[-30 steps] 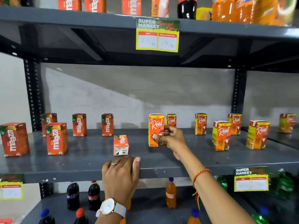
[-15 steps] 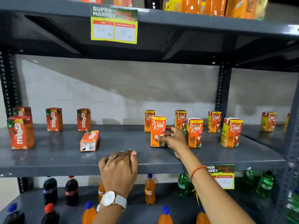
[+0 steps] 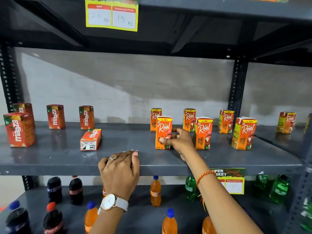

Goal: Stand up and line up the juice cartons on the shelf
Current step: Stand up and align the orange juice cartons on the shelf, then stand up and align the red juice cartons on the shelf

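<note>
Head view, looking down and forward at a grey metal shelf [image 3: 50, 159] with a smooth, slightly glossy painted surface and perforated dark uprights.

Right hand [image 3: 181, 141]: thumb and fingers are closed around the right side of an upright orange Real litchi carton [image 3: 163, 132], which stands on the shelf slightly left of centre, in front of the back row. A red-orange thread band [image 3: 205, 176] is worn on that wrist.

Left hand [image 3: 120, 168]: laid palm-down over the shelf's front edge, fingers curled together, nothing grasped. A ring is seen on one finger; a round white-faced wristwatch [image 3: 109, 202] with a pale strap is worn.

Real cartons, all upright rectangular card boxes with yellow tops: three at the back, two more [image 3: 202, 134] [image 3: 243, 134] forward and right of the held one, well apart. Another [image 3: 286, 122] stands on the adjoining shelf bay to the right.

Red Maaza cartons: four upright at left, the nearest [image 3: 19, 130] at the far left; one Maaza carton [image 3: 91, 140] lies on its side, white folded base facing forward, near the middle of the shelf.

Lower shelf: plastic bottles of dark cola [image 3: 76, 190], orange drink [image 3: 155, 191] and green soda [image 3: 276, 190], capped red, blue or green.

A yellow price tag [image 3: 112, 16] reading 20 Rs and 15 Rs is fixed on the upper shelf edge.
</note>
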The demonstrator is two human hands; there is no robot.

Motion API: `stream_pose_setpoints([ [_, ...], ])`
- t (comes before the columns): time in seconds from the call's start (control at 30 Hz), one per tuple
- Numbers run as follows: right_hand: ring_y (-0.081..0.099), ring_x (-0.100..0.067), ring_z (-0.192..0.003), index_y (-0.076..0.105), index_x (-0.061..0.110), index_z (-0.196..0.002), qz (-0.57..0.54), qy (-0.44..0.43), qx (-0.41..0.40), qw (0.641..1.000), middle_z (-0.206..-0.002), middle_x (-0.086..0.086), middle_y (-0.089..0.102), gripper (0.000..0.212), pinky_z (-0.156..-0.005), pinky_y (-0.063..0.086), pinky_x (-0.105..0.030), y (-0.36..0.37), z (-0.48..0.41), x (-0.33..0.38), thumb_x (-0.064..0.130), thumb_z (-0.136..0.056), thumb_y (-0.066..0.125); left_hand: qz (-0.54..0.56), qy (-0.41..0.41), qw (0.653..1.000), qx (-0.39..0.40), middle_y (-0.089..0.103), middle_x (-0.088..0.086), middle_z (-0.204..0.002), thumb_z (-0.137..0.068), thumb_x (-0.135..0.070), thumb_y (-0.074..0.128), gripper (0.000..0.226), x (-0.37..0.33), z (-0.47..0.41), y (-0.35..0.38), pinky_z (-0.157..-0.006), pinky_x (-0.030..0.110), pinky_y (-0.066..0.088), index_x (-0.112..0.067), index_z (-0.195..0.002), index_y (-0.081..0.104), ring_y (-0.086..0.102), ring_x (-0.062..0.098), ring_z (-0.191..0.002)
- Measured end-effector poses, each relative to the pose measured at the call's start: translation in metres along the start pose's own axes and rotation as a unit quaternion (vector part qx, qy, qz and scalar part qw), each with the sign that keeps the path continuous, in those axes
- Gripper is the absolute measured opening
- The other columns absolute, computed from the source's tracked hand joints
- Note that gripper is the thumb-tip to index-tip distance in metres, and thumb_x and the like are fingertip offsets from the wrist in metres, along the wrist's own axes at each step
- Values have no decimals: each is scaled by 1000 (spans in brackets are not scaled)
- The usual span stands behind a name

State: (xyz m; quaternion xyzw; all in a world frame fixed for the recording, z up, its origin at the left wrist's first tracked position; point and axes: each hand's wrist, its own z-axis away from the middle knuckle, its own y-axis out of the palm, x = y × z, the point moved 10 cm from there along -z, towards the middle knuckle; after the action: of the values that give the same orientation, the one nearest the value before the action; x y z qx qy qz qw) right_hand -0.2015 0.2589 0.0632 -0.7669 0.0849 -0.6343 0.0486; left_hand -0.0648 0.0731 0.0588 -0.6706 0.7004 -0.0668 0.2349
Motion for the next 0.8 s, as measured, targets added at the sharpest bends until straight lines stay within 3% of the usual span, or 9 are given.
stream_pose_setpoints([
  [0.27, 59, -27, -115, 55, 7, -121, 46, -11, 4, 999, -125, -10, 63, 56, -100, 48, -45, 1, 6, 6, 13, -71, 77, 10, 11, 998, 59, 75, -7, -88, -90, -36, 34, 44, -2, 0, 2, -85, 35, 33, -24, -81, 75, 68, 15, -85],
  [0.37, 58, -27, -118, 51, 8, -127, 73, -2, -13, 997, -129, -11, 61, 70, -101, 46, -47, -3, 15, 7, 24, -65, 81, 64, 42, 996, 43, 75, -4, -93, -91, -34, 37, 39, 8, -4, -17, -83, 35, 45, -21, -85, 74, 69, 17, -87],
  [0.43, 55, -27, -120, 48, 7, -130, 97, -64, -101, 988, -132, -12, 57, 75, -100, 45, -40, -10, 38, 23, 29, -66, 80, 87, 38, 995, 10, 75, 2, -90, -91, -28, 40, 37, 37, -11, -41, -73, 35, 51, -14, -85, 74, 69, 21, -81],
  [0.5, 58, -20, -112, 54, 6, -124, 106, -184, -219, 952, -125, -10, 62, 66, -90, 46, -29, -10, 80, 57, 33, -68, 78, 64, 26, 998, -12, 75, 8, -83, -91, -24, 42, 36, 79, -20, -61, -66, 34, 50, -8, -82, 73, 68, 25, -73],
  [0.53, 59, -15, -105, 58, 6, -119, 96, -229, -244, 938, -118, -7, 64, 60, -85, 47, -26, 3, 99, 74, 34, -69, 77, 42, 19, 999, -14, 74, 10, -80, -91, -23, 42, 36, 104, -25, -67, -64, 34, 50, -7, -81, 73, 68, 27, -70],
  [0.6, 63, -16, -95, 65, 6, -109, 79, -246, -208, 943, -104, -6, 69, 48, -80, 49, -26, 50, 111, 95, 36, -72, 74, 6, 9, 1000, -7, 72, 13, -71, -91, -22, 42, 39, 154, -35, -75, -58, 34, 48, -5, -72, 70, 66, 31, -62],
  [0.7, 66, -30, -80, 64, -5, -102, 65, -75, -46, 994, -90, -22, 71, 52, -72, 51, -35, 138, 79, 89, 41, -77, 68, -28, 5, 999, 25, 65, 15, -56, -91, -27, 38, 45, 213, -47, -74, -52, 33, 45, -6, -60, 64, 61, 35, -53],
  [0.8, 53, -20, -64, 47, 6, -103, 100, 109, 72, 986, -79, -15, 60, 50, -60, 48, -30, 203, 61, 63, 47, -80, 62, -36, 60, 996, 49, 69, 10, -65, -89, -31, 37, 41, 241, -45, -65, -55, 34, 47, -13, -71, 69, 64, 33, -59],
])
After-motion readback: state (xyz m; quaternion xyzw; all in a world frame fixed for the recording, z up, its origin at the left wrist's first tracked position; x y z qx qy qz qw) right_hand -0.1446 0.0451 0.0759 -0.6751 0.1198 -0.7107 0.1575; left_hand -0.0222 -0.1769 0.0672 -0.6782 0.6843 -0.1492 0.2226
